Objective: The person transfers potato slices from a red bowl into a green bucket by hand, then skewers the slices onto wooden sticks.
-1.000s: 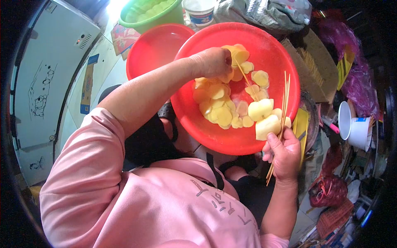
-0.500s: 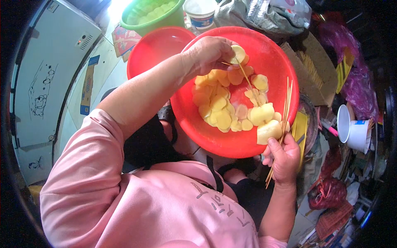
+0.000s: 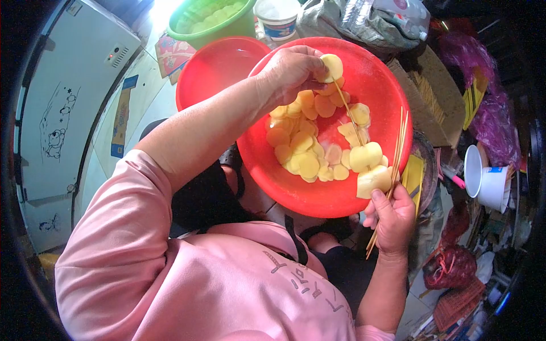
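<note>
My left hand (image 3: 298,68) pinches a round, pale yellow potato slice (image 3: 331,69) at the far end of a thin bamboo skewer (image 3: 349,109). Two more slices sit lower on that skewer, one potato slice (image 3: 365,157) above another potato slice (image 3: 375,182) beside my thumb. My right hand (image 3: 391,219) is closed around the skewer's lower end and a bundle of several bare skewers (image 3: 400,142). Both hands are over a large red basin (image 3: 318,202), where many loose potato slices (image 3: 301,148) lie. My left fingertips are partly hidden behind the slice.
A second red basin (image 3: 199,74) stands behind on the left, near a green tub (image 3: 222,28) of pale pieces and a white bucket (image 3: 277,23). Cardboard (image 3: 438,96) with skewers lies to the right, beyond the basin. White plastic tubs (image 3: 492,187) stand further right.
The slice in my left hand has shifted slightly right and up, and its face is turned more toward me. My right hand and the skewer bundle have barely moved.
</note>
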{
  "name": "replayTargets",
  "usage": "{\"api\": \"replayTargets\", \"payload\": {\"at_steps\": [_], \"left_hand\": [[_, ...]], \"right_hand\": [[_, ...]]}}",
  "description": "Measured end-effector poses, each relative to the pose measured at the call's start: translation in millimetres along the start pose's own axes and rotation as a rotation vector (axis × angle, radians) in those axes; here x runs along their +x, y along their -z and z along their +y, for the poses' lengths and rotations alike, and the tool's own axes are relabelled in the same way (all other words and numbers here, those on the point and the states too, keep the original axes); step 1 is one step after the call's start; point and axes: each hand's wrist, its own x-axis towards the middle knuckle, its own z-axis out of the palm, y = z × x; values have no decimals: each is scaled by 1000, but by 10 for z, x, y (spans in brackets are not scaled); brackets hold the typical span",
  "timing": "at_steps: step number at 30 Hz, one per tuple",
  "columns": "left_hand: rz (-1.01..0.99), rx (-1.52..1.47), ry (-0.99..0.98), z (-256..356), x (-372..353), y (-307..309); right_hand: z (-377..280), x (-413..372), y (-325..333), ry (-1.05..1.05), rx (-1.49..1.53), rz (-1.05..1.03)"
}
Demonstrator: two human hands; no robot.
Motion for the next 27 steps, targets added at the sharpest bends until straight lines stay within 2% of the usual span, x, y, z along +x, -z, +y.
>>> {"api": "replayTargets", "payload": {"at_steps": [6, 8, 12, 14, 21, 27], "left_hand": [[14, 63, -57, -6, -19, -13], [-36, 224, -170, -32, -20, -33], [-10, 149, -93, -8, -135, -140], [3, -2, 28, 11, -171, -191], [23, -14, -2, -41, -162, -235], [125, 126, -95, -148, 6, -157]], "right_hand": [[28, 4, -34, 36, -7, 39], [39, 8, -23, 36, -5, 34], [31, 9, -27, 39, -13, 36], [29, 20, -13, 38, 3, 18], [-11, 7, -28, 26, -3, -15], [-33, -21, -44, 40, -9, -51]]}}
